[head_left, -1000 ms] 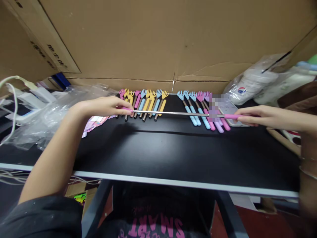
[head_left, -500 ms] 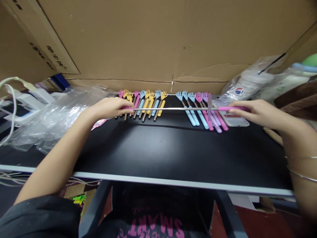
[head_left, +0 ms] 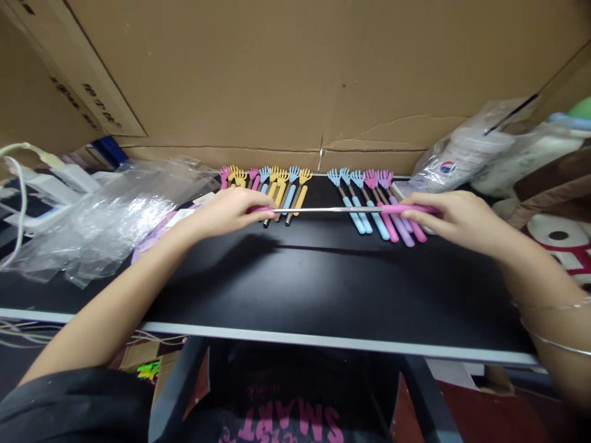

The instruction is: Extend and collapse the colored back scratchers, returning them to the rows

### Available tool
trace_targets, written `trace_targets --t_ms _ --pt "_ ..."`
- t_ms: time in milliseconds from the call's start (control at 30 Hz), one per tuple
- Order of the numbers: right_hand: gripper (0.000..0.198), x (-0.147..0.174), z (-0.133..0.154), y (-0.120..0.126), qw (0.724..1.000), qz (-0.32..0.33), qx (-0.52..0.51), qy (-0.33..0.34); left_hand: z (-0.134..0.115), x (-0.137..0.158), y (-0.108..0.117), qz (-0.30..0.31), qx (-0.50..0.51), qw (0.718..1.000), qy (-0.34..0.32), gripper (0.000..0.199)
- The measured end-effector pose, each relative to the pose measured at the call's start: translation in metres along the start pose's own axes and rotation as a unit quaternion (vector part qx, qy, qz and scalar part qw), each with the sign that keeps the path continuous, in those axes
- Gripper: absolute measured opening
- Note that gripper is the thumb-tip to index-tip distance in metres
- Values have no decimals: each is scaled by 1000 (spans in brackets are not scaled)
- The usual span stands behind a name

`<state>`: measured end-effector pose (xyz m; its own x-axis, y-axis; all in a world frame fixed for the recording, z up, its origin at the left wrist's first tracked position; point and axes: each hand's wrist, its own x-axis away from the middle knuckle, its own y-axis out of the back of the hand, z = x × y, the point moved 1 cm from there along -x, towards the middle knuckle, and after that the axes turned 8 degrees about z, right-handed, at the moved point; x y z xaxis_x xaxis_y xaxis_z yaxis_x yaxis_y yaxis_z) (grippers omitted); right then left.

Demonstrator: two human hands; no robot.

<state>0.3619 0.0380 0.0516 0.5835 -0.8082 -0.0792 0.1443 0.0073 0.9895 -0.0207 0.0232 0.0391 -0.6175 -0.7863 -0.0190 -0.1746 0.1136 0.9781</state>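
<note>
Between my two hands a pink telescopic back scratcher (head_left: pixel 330 210) is held level above the black table, its thin metal rod partly drawn out. My left hand (head_left: pixel 237 212) is closed round its pink head end, which the fingers mostly hide. The pink handle is gripped by my right hand (head_left: pixel 446 218). Behind my left hand lies a row of pink, yellow and blue back scratchers (head_left: pixel 289 195). Another group of blue, pink and purple back scratchers (head_left: pixel 362 203) fans out beside my right hand, hand-shaped heads toward the back.
Clear plastic bags (head_left: pixel 106 215) are heaped at the left, near a white device with a cable (head_left: pixel 50 191). A bagged cup (head_left: pixel 466 160) stands at the back right by a plush item (head_left: pixel 554 237). A cardboard wall (head_left: pixel 258 80) closes off the back.
My hands have come closer together and the rod between them is shorter. The back scratcher has dropped slightly toward me. The rows on the table look unmoved.
</note>
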Motion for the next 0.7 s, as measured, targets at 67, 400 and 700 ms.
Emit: trace_targets --t_ms 67,400,700 --pt "46 -3 19 -11 1000 -6 5 12 -18 -3 -8 -26 -5 1000 -11 37" --pt "44 -7 56 -43 989 -106 86 58 -48 -5 -30 -118 -40 991 -51 25" --pt "47 -6 58 -36 985 -104 115 69 -45 -3 -21 -88 -88 992 -33 31"
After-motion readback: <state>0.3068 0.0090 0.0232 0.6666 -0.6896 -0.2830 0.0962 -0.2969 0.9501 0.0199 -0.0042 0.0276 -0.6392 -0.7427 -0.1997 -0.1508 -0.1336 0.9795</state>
